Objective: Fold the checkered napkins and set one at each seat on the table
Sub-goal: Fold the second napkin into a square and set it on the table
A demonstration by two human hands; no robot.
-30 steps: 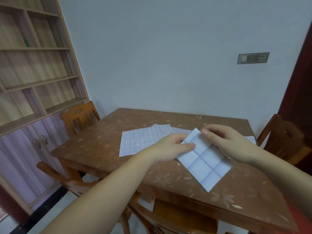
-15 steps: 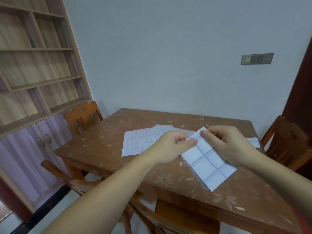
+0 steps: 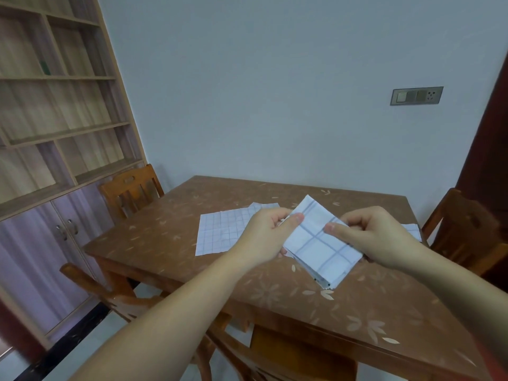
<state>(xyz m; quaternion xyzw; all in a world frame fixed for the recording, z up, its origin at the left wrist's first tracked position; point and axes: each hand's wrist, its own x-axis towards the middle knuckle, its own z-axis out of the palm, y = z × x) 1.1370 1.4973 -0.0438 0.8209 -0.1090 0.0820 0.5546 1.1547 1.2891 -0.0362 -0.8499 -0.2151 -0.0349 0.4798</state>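
Both my hands hold a folded white napkin [image 3: 321,248] with a grey-blue check just above the brown table [image 3: 170,243]. My left hand [image 3: 264,237] pinches its left edge between thumb and fingers. My right hand [image 3: 373,237] pinches its right side, thumb on top. The napkin lies several layers thick, one corner pointing away from me and one toward me. An unfolded checkered napkin [image 3: 220,232] lies flat on the table to the left of my hands. A corner of another napkin [image 3: 412,231] shows behind my right wrist.
Wooden chairs stand at the table: one at the far left [image 3: 129,191], one at the right [image 3: 467,232], two at the near side [image 3: 115,298], [image 3: 275,358]. A shelf unit with cupboard doors [image 3: 55,133] fills the left wall.
The folded napkin has been lifted and turned slightly, its far corner now higher. My hands have slid apart along its edges, the right thumb now lower on the cloth.
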